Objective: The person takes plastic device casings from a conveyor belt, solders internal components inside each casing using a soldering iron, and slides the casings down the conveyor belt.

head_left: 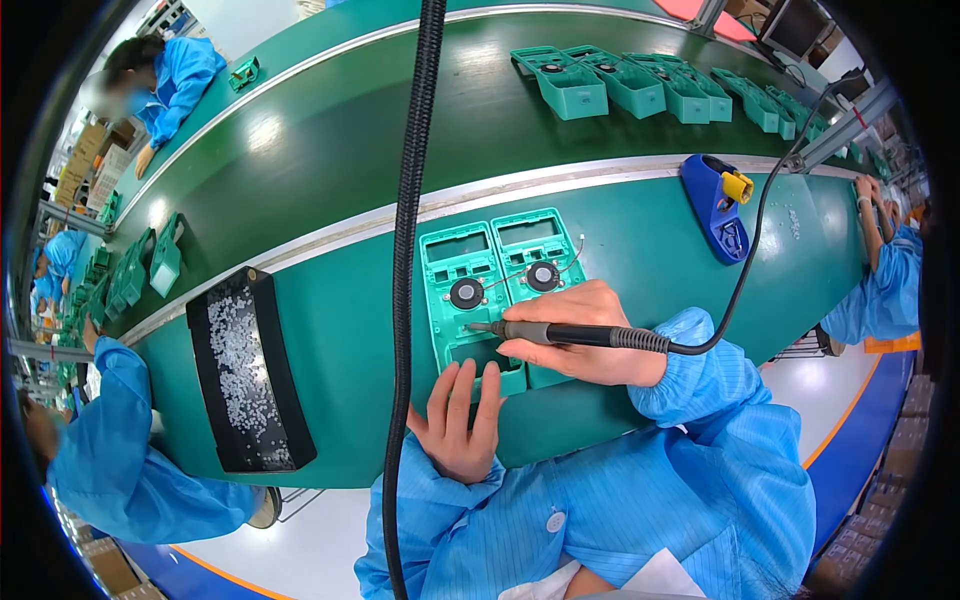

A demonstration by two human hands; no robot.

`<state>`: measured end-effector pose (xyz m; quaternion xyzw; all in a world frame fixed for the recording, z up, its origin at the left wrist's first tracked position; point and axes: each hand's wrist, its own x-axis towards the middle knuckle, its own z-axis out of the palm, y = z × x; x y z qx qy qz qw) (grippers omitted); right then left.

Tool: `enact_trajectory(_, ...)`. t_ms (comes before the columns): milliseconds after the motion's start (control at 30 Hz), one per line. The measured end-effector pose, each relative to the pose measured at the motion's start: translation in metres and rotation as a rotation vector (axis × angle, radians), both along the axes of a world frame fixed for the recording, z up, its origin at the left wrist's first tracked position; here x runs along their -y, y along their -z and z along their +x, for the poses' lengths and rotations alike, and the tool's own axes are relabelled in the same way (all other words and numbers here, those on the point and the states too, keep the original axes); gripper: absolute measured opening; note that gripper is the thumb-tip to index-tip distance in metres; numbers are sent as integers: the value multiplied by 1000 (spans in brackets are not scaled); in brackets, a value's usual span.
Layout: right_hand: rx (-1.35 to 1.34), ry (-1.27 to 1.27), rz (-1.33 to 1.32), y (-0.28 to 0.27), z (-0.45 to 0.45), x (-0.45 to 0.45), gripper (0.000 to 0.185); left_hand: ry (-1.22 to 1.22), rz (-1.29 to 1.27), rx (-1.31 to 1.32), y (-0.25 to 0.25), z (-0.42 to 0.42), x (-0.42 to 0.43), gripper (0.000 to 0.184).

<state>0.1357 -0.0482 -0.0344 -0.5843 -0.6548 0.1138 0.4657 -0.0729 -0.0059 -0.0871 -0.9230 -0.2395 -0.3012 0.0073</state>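
Two green plastic housings lie side by side on the bench, a left housing (437,300) and a right housing (526,228). Each carries a round black speaker, the left speaker (467,293) and the right speaker (543,276), with thin red and dark wires. My right hand (590,330) grips a soldering iron (585,336), its tip pointing left at the left housing just below the speaker. My left hand (460,422) rests its outstretched, spread fingers on the lower edge of that housing. Part of the right housing is hidden under my right hand.
A black tray (290,400) of small whitish pieces stands at left. The blue iron stand (712,210) sits at back right. A thick black cable (408,220) hangs across the view. More green housings (575,90) line the belt behind. Co-workers in blue sleeves (130,440) sit on both sides.
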Motion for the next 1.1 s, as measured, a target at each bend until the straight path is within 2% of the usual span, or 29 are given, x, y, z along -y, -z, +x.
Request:
enact_trajectory(700, -5, -11, 18, 0, 0, -1, 28, 9, -7, -2, 0, -1, -1, 43)
enact_trajectory(800, -30, 6, 96, -3, 0, 0, 20, 10, -8, -4, -1, -1, -1, 43)
enact_trajectory(967, -6, -12, 21, -7, 1, 3, 27, 8, -4, 9, 1, 0, -1, 42)
enact_trajectory(1100, -10, -28, 45, -3, -3, 1, 27, -40, 16, 2, 2, 0, -1, 31)
